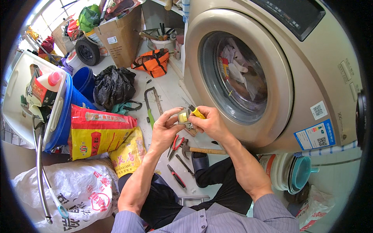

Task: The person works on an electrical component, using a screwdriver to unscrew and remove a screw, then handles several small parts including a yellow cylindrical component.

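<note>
My left hand (165, 130) grips a small clear-walled box-shaped part (183, 117) with a yellow piece inside, between thumb and fingers. In my right hand (212, 121) is a screwdriver (199, 113) with a yellow and black handle, its shaft pointing up and left, away from the part. The right fingertips are at the part's right side. Partly hidden below the hands, a small tray-like container (191, 131) holds bits too small to name. Red-handled pincers (176, 145), a wooden-handled claw hammer (205, 150), a dark metal bar (184, 165) and red-and-black pliers (176, 176) lie on the floor.
A front-loading washing machine (309, 84) stands close on the right. Beyond my left hand lies a green-handled hacksaw (150, 116). Rice sacks (100, 132), a black plastic bag (115, 86) and a blue bin (59, 128) crowd the left. Stacked basins (300, 174) sit at lower right.
</note>
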### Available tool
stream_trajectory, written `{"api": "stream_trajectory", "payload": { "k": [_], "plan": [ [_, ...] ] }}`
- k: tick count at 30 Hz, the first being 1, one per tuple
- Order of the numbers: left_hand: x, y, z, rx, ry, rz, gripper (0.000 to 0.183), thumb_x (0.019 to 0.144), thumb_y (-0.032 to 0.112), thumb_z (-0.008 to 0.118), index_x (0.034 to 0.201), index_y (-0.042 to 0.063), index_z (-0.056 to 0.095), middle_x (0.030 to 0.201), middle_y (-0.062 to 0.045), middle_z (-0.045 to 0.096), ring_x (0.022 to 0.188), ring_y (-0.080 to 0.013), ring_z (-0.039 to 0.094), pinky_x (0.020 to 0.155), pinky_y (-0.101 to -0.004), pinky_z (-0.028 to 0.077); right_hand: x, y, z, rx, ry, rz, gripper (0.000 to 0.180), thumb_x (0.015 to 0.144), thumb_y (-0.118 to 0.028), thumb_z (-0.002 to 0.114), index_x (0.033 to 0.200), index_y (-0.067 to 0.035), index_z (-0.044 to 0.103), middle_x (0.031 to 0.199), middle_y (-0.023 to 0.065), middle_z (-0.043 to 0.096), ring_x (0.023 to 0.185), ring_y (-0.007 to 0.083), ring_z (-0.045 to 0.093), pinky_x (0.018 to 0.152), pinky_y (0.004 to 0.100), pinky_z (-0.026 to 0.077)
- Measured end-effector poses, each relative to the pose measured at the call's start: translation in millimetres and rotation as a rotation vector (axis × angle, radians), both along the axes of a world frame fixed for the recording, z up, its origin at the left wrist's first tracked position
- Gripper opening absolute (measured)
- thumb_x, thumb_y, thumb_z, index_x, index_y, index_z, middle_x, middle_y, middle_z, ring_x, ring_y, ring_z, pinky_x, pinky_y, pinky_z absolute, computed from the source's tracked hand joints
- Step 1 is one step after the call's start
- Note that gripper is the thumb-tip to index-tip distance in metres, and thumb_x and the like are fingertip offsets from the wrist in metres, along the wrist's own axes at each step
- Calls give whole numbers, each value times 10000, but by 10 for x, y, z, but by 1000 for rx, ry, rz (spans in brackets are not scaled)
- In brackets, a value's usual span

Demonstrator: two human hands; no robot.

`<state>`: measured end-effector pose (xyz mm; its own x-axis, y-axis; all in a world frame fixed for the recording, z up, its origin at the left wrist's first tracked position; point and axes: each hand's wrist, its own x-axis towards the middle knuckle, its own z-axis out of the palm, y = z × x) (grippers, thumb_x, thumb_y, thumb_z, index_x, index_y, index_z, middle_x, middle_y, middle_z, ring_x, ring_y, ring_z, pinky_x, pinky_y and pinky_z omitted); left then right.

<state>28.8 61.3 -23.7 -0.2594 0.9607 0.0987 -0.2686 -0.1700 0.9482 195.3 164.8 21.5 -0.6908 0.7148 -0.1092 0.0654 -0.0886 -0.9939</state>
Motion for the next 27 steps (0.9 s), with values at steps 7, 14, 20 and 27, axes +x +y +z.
{"api": "stream_trajectory", "payload": {
  "k": [7,14,20,27],
  "plan": [
    [3,-17,30,5,12,-8,531,823,-210,626,1303,10,569,1369,-108,594,1200,-201,622,961,-310,548,-10,-17,34,4,-5,-11,144,916,-119,671,827,-11,636,643,-1,605,490,51,491,422,243,360],
    [34,-41,91,-96,174,-12,541,832,-181,649,1328,12,552,1362,-98,587,1163,-189,638,913,-281,566,-35,-37,-59,264,-156,-84,142,869,-114,665,803,5,623,655,-5,566,601,61,489,524,275,406],
    [110,35,197,10,487,89,508,777,-124,735,1260,-28,612,1245,-120,602,1025,-203,697,855,-295,617,-80,-90,-71,326,-195,-135,121,845,-89,650,802,14,603,677,-8,545,659,60,476,563,283,416],
    [99,7,86,2,465,134,444,784,-111,745,1213,-40,652,1228,-130,653,1036,-210,706,845,-303,616,-121,-154,-128,333,-176,-191,122,842,-87,646,783,6,596,660,-7,536,639,59,470,543,280,400]
  ]
}}
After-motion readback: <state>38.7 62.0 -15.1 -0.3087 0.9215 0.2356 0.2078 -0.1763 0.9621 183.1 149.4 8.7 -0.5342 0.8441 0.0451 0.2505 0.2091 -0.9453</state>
